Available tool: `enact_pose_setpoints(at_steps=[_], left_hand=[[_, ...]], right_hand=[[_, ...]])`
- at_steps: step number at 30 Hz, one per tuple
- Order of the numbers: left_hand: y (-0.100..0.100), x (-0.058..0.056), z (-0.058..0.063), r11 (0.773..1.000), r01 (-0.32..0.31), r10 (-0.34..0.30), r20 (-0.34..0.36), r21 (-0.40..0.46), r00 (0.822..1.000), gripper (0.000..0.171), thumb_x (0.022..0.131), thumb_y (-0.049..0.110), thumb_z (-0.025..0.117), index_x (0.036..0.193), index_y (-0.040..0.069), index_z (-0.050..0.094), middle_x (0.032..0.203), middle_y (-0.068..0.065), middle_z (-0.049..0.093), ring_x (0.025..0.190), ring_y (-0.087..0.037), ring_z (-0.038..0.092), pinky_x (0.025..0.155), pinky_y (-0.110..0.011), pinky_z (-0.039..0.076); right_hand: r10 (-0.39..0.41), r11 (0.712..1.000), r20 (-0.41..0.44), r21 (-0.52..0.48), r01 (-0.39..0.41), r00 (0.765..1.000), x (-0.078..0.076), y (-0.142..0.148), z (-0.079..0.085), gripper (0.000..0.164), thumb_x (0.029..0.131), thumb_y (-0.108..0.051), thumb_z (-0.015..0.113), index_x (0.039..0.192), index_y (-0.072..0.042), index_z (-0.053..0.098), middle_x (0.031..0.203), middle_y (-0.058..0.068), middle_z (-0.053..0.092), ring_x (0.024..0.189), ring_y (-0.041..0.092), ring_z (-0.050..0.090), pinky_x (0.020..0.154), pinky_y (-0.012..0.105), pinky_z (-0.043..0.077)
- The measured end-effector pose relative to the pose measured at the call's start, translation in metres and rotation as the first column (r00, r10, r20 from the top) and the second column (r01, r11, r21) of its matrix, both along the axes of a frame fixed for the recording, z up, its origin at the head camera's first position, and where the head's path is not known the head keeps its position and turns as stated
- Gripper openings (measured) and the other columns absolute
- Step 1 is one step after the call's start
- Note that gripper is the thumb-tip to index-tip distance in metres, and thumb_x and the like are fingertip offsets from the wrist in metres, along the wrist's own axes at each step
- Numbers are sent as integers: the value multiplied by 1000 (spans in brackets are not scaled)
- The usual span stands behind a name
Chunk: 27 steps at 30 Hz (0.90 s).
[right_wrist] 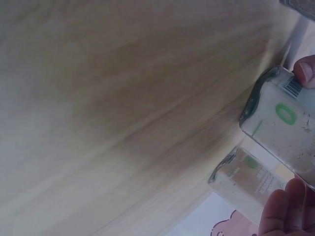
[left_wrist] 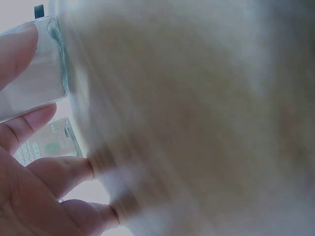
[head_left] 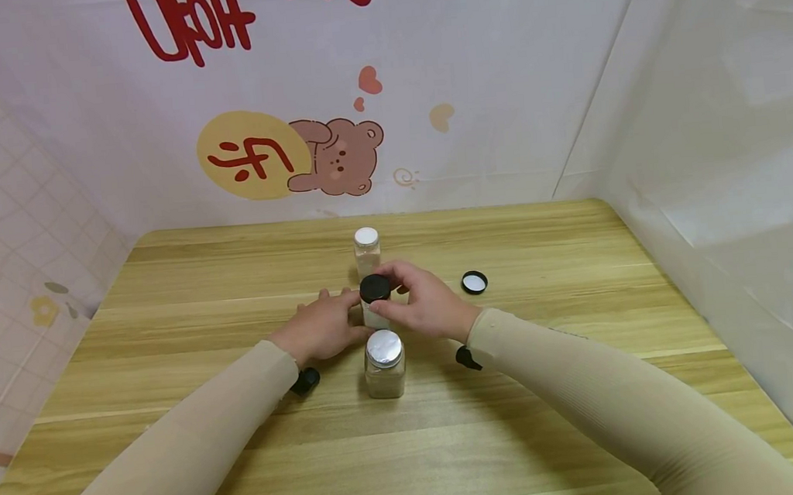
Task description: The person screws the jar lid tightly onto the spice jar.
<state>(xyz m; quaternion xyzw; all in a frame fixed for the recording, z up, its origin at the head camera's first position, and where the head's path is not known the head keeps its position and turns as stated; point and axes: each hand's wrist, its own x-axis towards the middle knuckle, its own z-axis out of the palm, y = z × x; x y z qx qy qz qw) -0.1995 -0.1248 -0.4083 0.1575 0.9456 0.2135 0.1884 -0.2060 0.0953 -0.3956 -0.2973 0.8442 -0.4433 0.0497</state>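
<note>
Three square glass jars of pale powder stand in a line on the table. My left hand [head_left: 322, 327] holds the body of the middle jar [head_left: 375, 317] between thumb and forefinger, its other fingertips down on the tabletop. From the right, my right hand [head_left: 428, 299] pinches the black lid [head_left: 375, 287] on top of that jar. A green mark and a barcode show on the held jar [right_wrist: 280, 123] in the right wrist view. Nearer me stands a jar [head_left: 386, 376] with a silver foil seal and no lid. Behind is a jar [head_left: 368, 259] with a white top.
A second black lid [head_left: 475, 282] with a white liner lies upturned to the right of my right hand. The wooden table [head_left: 196, 271] meets a printed white sheet [head_left: 479, 54] at the back, and sheets hang along both sides.
</note>
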Motion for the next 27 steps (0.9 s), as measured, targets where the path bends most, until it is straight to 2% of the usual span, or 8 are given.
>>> enact_pose_setpoints(at_steps=[7,15,22,27], left_hand=[[0,0,1,1000,2,-2,-3,-1,1000,76,98,54,69,164,37,36,166,-21,38,156,-60,17,115,-87,13],[-1,1,1,1000,5,-5,-3,3,1000,76,98,54,69,165,38,35,167,-22,36,155,-61,16,115,-87,12],[0,1,0,1000,9,-9,-26,-2,1000,75,98,53,69,164,39,36,167,-23,36,154,-62,20,114,-87,15],[0,1,0,1000,11,-11,-24,-1,1000,75,99,52,69,164,39,35,167,-24,36,154,-62,19,113,-88,15]], right_hand=[[8,1000,-5,-14,-8,1000,0,1,0,52,98,-16,73,145,0,56,131,11,70,117,26,66,103,52,52],[-2,1000,17,6,2,1000,-1,0,0,40,98,-21,76,133,-8,62,123,5,72,115,22,66,104,50,52],[-10,1000,1,9,10,1000,1,-1,2,53,98,-17,74,145,0,56,128,12,71,117,27,66,104,51,52],[-5,1000,-1,-7,5,1000,1,0,1,43,98,-16,74,137,-5,62,127,9,71,116,24,66,104,51,52]])
